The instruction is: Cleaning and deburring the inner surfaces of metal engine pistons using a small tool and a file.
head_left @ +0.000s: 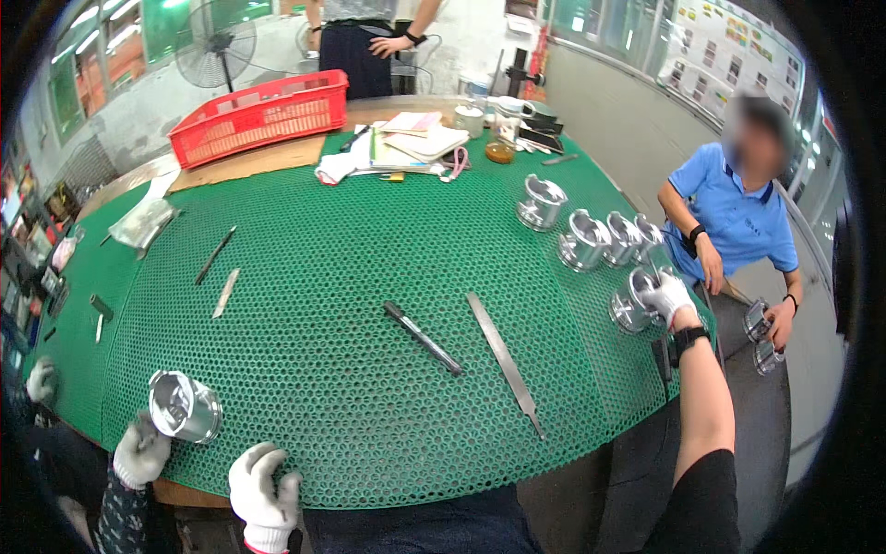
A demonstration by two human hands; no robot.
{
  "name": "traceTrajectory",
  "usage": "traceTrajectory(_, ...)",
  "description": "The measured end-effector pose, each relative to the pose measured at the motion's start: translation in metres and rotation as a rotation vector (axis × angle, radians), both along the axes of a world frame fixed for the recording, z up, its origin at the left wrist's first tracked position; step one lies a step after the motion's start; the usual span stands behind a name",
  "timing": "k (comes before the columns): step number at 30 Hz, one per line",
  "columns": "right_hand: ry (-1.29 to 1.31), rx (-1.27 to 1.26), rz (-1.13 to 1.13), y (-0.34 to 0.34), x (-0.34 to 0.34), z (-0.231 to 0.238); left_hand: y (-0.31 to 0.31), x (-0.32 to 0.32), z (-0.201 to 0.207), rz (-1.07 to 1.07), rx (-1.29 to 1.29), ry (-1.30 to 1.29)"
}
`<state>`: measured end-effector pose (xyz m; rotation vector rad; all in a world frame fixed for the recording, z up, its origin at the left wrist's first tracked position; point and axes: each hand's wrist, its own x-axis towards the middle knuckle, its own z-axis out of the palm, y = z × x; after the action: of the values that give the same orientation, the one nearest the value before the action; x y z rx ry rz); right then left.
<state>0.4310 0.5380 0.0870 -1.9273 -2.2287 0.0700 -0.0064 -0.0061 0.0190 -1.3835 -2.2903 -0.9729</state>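
A metal cup (629, 307) stood near the right edge of the green-matted bench (332, 249), and the gloved fingers of the right hand (673, 297) lay against its right side, by the rim; whether they gripped it, I could not tell. Four more cups (579, 253) stood just beyond it. The left hand (261, 491), also gloved, was well apart at the near edge, its fingers loosely curled, apart from the thumb and empty. A marker (422, 338) and a flat file (504, 359) lay between the two hands.

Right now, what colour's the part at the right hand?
The metal part is shiny silver; best in the head view.
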Motion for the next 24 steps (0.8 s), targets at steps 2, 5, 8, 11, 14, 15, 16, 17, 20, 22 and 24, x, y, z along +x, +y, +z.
traceTrajectory(2, 0.257, 0.081, 0.104, -0.004, -0.001, -0.015, -0.001, 0.004, 0.002, 0.077, 0.004, 0.049)
traceTrajectory(5, 0.544, 0.075, 0.051, -0.035, -0.005, -0.023, 0.002, -0.002, 0.005, 0.020, -0.005, 0.025)
traceTrajectory(8, 0.561, 0.067, 0.137, -0.083, -0.033, -0.007, 0.007, -0.008, 0.005, 0.001, 0.039, 0.050)
traceTrajectory(11, 0.605, -0.162, 0.322, -0.155, -0.104, 0.036, 0.014, -0.009, 0.007, 0.000, 0.050, 0.084)
traceTrajectory(14, 0.487, -0.389, 0.594, -0.223, -0.208, 0.066, 0.002, -0.010, 0.009, 0.069, 0.037, 0.123)
traceTrajectory(15, 0.454, -0.446, 0.744, -0.235, -0.234, 0.069, -0.001, -0.001, 0.020, 0.086, 0.015, 0.119)
traceTrajectory(16, 0.378, -0.416, 0.903, -0.250, -0.261, 0.070, -0.004, -0.003, 0.021, 0.046, -0.014, 0.077)
traceTrajectory(17, 0.360, -0.367, 0.974, -0.259, -0.278, 0.056, -0.004, -0.004, 0.014, 0.030, -0.023, 0.050)
traceTrajectory(20, 0.309, -0.181, 1.206, -0.286, -0.328, 0.029, 0.003, -0.004, 0.004, -0.109, 0.047, -0.031)
traceTrajectory(22, 0.213, -0.221, 1.292, -0.302, -0.357, 0.024, 0.002, 0.001, 0.005, -0.117, 0.042, -0.066)
traceTrajectory(24, 0.088, -0.270, 1.353, -0.312, -0.374, 0.037, -0.002, 0.001, 0.000, -0.072, 0.048, -0.056)
